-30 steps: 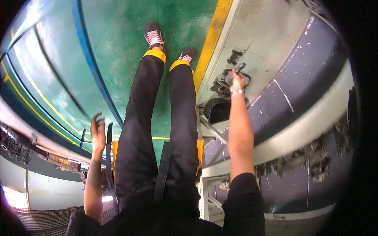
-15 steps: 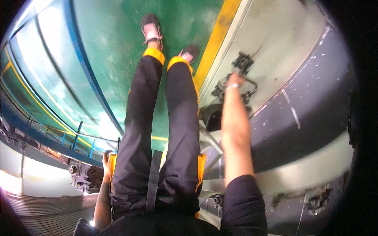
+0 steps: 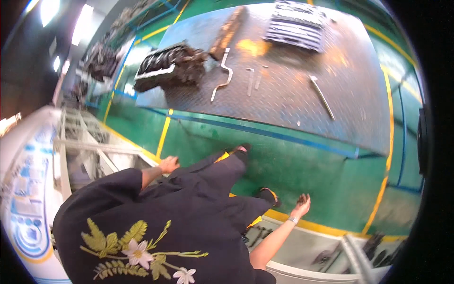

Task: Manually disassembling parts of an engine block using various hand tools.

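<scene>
My left hand [image 3: 169, 164] hangs beside my dark trousers, its fingers loosely bent and no object visible in it. Out to the right, my right hand [image 3: 301, 205] is palm up with fingers half curled and apart, dark smudges on them, and holds nothing. Both are short of the metal-topped workbench [image 3: 283, 104]. On that bench lie a cranked speed brace [image 3: 229, 75], an L-shaped hex key [image 3: 250, 83] and a long-handled wrench [image 3: 323, 98]. A black engine block [image 3: 172, 66] stands at its left end.
A rusty long part [image 3: 229, 31] and a ribbed metal block [image 3: 295, 26] sit at the bench's far side. Blue rails [image 3: 265, 130] run under its near edge. Behind me are a pale frame [image 3: 94, 146] and a ledge with dark metal parts [image 3: 376, 248].
My view has turned from the pale ledge to the workbench. My right hand has come away from the dark metal part there and is now empty. My left hand still hangs low.
</scene>
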`<state>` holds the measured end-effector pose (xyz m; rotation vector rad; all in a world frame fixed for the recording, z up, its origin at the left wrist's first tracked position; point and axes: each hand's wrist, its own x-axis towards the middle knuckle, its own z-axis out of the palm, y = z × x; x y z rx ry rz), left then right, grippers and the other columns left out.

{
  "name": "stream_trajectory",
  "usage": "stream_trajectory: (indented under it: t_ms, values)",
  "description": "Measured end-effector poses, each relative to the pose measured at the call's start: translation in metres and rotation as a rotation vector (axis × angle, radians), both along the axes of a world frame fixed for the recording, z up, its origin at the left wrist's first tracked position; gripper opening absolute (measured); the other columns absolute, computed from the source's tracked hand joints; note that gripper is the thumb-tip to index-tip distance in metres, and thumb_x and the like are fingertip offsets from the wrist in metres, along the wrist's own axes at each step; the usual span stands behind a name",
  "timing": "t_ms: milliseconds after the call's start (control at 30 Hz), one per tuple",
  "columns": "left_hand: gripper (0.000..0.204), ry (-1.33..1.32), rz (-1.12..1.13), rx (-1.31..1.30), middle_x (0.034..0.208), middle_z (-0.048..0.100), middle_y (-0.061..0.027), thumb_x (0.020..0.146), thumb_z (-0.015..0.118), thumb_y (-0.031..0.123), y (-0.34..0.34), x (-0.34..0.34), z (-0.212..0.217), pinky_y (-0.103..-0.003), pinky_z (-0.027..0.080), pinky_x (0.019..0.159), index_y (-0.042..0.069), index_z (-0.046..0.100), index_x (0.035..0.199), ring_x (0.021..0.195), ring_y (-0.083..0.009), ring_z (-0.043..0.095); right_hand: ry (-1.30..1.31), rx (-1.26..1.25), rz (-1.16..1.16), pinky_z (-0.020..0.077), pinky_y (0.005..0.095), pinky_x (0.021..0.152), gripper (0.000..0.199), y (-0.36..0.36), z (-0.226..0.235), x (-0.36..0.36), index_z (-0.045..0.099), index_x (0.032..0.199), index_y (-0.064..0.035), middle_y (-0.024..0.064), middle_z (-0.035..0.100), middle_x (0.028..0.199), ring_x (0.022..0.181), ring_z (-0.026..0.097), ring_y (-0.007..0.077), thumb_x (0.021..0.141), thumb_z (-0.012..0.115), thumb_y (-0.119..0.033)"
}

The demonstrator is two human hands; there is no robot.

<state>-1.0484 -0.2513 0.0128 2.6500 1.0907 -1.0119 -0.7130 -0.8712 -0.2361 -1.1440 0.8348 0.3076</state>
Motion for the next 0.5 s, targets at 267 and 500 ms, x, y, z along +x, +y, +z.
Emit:
stream_trajectory:
  t_ms: [267, 500]
  values:
    - [0.025, -1.176, -0.194, -0.017, 0.104, 0.065, -0.0157, 0.082, 0.062, 0.006, 0.119, 0.181, 0.045, -0.043, 0.053, 0.082, 0.002, 0.062, 0.107, 0.095, -0.0358, 0.064, -0.02, -0.845, 0.298, 0.0483, 0.0376, 0.058, 0.024, 0.193, 0.086, -0.052, 0.071, 0.091, -0.0011, 0.009, 0.067, 0.07, 0.059, 0.059, 0.0196, 0.09, 0.061, -0.022]
    - [0.014, -1.473, 0.002, 0.356, 0.096, 0.067, -0.0129, 0.084, 0.062, 0.002, 0.351, 0.22, 0.138, -0.043, 0.053, 0.081, 0.006, 0.065, 0.097, 0.092, -0.0352, 0.065, -0.282, -0.811, 0.946, 0.0559, 0.0449, 0.078, 0.028, 0.528, 0.101, -0.06, 0.067, 0.104, 0.002, 0.0204, 0.073, 0.09, 0.082, 0.071, 0.035, 0.092, 0.063, -0.023]
